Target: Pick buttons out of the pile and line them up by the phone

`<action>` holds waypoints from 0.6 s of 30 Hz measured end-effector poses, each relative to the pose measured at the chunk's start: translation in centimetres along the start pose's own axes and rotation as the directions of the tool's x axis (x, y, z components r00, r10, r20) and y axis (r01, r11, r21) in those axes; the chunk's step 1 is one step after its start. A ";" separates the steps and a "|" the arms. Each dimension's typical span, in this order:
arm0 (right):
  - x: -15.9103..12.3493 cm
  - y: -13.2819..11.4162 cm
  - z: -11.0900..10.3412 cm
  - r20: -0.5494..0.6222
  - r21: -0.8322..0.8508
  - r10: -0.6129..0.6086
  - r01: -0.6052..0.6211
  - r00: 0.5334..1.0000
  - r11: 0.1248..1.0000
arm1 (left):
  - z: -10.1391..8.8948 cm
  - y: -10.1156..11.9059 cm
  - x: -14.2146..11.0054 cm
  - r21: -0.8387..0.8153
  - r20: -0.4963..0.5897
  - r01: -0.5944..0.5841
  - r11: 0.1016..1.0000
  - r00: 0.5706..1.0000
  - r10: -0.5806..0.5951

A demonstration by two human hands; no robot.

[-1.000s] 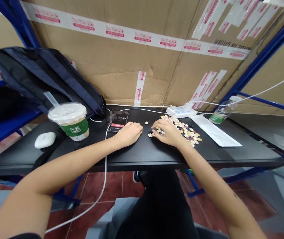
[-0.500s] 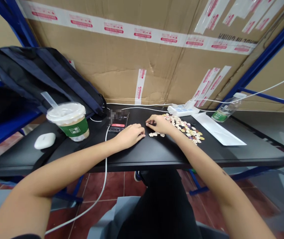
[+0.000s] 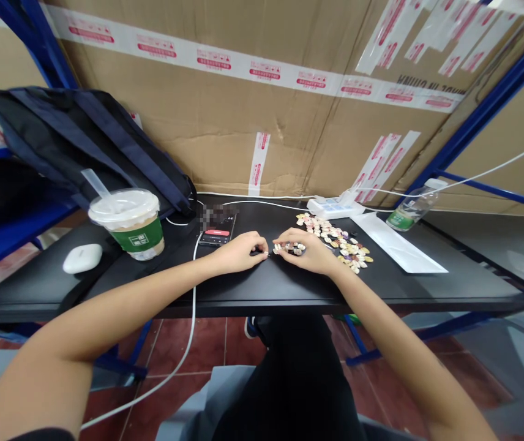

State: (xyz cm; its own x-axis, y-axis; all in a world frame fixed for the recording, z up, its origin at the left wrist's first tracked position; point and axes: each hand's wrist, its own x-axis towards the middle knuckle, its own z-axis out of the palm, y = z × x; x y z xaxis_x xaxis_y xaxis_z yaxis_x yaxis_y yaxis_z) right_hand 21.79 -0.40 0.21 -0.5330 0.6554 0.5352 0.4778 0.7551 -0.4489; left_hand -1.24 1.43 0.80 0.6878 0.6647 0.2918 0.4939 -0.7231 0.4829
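- Left hand [image 3: 239,253]: thumb and index fingertips brought nearly together, a small pale rounded piece [image 3: 266,253] pinched at the tips; other fingers curled. Piece held just above or on the desk, cannot tell which; too small to read its long axis.
- Right hand [image 3: 311,252]: fingers arched, a gap between thumb and index. Tips touch or nearly touch the left end of a short row of small pale flat pieces [image 3: 299,249]; whether one is gripped, cannot tell.
- Row: partly hidden by the right hand; long axis left to right, roughly along the front edge of the black flat-topped desk [image 3: 262,288].
- Beyond the right hand: loose spread of cream, yellow and dark small oval pieces [image 3: 356,250], drawn out from back left to front right; individual pieces point various ways.
- Right of the spread: long white flat strip [image 3: 400,243], axis likewise diagonal.
- Left of the left hand: dark rectangular phone [image 3: 218,229].
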 end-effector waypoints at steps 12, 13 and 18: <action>0.1 -0.4 0.4 -0.021 0.031 -0.055 0.055 0.998 0.998 | 0.6 -0.8 0.8 -0.502 0.111 0.293 0.814 0.955 -0.276; 0.1 -0.4 0.4 -0.021 0.036 -0.059 0.059 0.998 0.998 | 0.6 -0.8 0.8 -0.509 0.113 0.294 0.809 0.955 -0.276; 0.2 -0.5 0.5 -0.008 0.063 -0.097 0.098 0.995 0.993 | 0.5 -0.5 0.8 -0.546 0.112 0.294 0.785 0.954 -0.280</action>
State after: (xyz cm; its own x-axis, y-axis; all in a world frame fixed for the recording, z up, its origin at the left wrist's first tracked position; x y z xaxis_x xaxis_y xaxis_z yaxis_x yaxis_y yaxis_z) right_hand 21.11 -0.65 0.16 -0.5714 0.5785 0.5821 0.3785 0.8151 -0.4385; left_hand -0.65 2.20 0.34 0.5769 0.8152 0.0509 0.2997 -0.2693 0.9152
